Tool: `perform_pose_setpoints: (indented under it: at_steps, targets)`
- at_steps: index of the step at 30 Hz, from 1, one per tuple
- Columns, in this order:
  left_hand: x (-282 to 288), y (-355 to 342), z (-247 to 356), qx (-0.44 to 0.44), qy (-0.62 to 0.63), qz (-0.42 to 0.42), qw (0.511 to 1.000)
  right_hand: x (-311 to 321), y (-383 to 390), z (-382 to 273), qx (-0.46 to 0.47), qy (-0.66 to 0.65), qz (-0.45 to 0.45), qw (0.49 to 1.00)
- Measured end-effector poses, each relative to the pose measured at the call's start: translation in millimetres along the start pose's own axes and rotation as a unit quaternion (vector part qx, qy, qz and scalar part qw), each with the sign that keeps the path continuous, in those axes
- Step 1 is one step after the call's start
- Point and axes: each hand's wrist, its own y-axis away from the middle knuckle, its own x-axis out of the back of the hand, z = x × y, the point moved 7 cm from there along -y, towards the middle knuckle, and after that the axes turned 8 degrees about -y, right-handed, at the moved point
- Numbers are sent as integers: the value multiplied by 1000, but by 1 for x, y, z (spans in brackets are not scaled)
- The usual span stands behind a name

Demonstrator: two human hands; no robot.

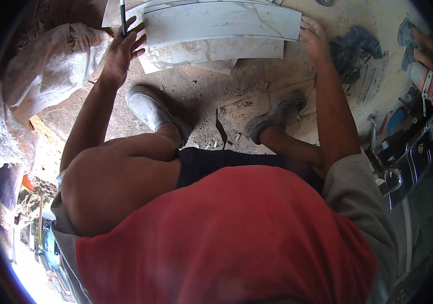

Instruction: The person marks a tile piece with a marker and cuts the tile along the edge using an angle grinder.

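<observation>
The dusty floor (201, 91) is strewn with debris (238, 137)

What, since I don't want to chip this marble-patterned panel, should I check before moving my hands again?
1. Right hand at the marble-patterned panel's right end: ok.
2. Left hand free of tools: not ok, it holds a black-and-white pen-like stick.
3. Left fingers touching the panel: cannot tell.
4. Feet off the panel: ok, left shoe and right shoe stand apart from it.
5. Floor between the shoes free of debris: not ok, a dark strip and small bits lie there.
</observation>
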Motion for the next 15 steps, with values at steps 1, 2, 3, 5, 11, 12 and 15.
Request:
perform_pose_setpoints:
  at_steps: [1,2,3,5,11,12,15]
  targets:
    - [0,1,1,3,0,2,1000,0,0,-1,7,-21,6,1000]
    - [0,2,1,6,-1,4,1000,1,0,-2,14,-42,11,999]
    - [0,1,1,3,-8,1,1000,1,2,-2,15,-41,12,999]
    - [-2,2,3,6,1,0,1000,2,2,-3,15,-58,24,998]
    - [-3,3,2,7,30,-10,999,3,-3,2,38,-64,10,997]
    - [-3,4,3,3,34,-17,999,4,-3,5,42,-64,11,997]
    - [-5,5,7,18,41,-15,999,9,-8,10,47,-25,15,998]
